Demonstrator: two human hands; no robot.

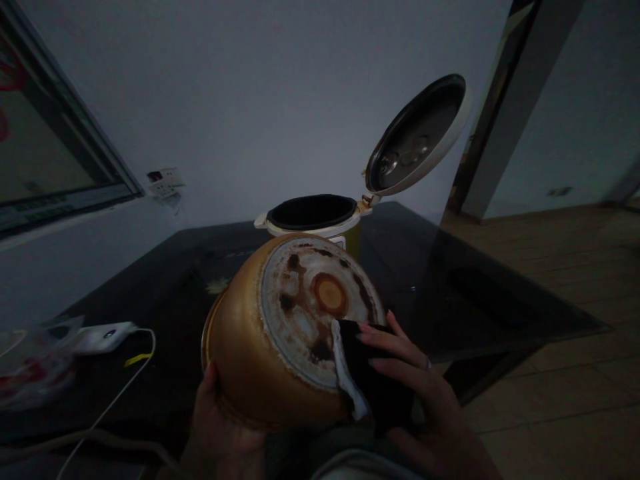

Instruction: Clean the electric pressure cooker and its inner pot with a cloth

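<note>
Tilted in front of me is a golden-brown inner pot (pixel 245 333), its stained grey underside turned up toward me with brown, rusty patches and a round mark at the centre. My left hand (pixel 223 423) grips the pot's rim from below on the left. In my right hand (pixel 410 367) is a black cloth (pixel 383 380) with a white edge, pressed against the lower right of the underside. Just behind the pot stands an electric cooker (pixel 353 240) with a dark cavity. Its round lid (pixel 420 137) is raised on a hinge at the right.
A dark glossy table (pixel 420 287) carries these things. On the left lie a white power strip (pixel 105 338) with a cable and a plastic bag (pixel 37 377). A wall with a socket (pixel 167 179) rises behind; tiled floor (pixel 560 393) shows at right.
</note>
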